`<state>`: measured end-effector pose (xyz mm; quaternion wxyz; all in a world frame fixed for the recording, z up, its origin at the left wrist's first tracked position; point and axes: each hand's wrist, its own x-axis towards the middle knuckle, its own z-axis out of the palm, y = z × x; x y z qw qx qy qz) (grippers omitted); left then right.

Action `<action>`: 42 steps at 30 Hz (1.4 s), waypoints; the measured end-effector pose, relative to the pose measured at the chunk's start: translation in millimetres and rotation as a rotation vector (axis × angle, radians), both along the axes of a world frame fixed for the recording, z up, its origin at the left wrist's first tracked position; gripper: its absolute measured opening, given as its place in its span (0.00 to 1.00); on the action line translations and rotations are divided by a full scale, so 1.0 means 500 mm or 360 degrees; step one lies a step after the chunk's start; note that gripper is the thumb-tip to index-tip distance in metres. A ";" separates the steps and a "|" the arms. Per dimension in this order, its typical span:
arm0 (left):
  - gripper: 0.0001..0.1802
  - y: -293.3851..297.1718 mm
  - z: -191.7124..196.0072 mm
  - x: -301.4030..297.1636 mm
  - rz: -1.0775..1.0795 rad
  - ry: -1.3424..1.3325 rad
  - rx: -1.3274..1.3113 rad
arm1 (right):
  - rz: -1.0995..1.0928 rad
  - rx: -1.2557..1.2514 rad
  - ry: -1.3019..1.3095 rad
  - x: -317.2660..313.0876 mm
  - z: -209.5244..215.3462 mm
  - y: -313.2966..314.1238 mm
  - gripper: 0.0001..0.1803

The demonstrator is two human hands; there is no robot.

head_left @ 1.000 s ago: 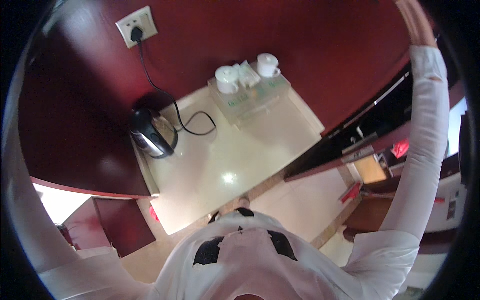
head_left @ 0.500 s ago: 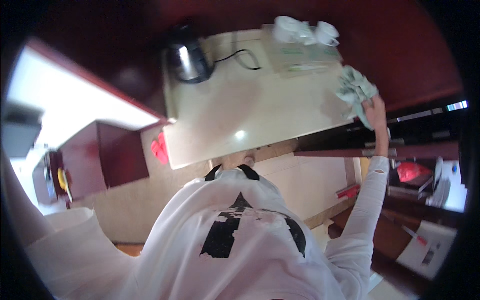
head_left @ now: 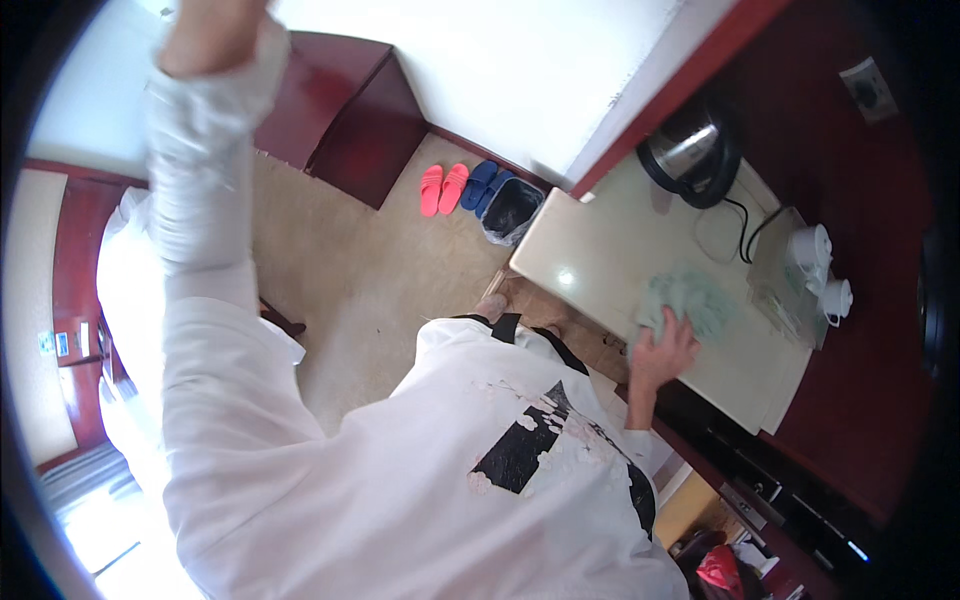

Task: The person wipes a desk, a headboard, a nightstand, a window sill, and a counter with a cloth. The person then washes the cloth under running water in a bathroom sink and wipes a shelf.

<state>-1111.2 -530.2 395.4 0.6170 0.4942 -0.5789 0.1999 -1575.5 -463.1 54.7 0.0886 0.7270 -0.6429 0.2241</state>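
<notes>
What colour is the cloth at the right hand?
The cloth is pale green; it shows best in the current head view, by the right hand, though slightly blurred.

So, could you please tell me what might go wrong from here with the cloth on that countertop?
The cloth under the right hand might snag the black cord looping beside the kettle. It could also knock the clear box, perhaps toppling the white cups on it.

Head view: I look steeply down from the wearer's head through a fisheye.
Shirt point(head_left: 400, 450): close to my lens, filling the lower middle.
Counter point(head_left: 600, 245): farther below, toward my right.
Floor point(head_left: 350, 270): farthest, left of centre.
</notes>
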 end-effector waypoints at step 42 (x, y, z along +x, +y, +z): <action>0.19 0.676 -1.024 0.519 -0.0167 0.1516 0.3023 | -0.0467 0.0004 0.0116 0.441 -0.007 0.073 0.23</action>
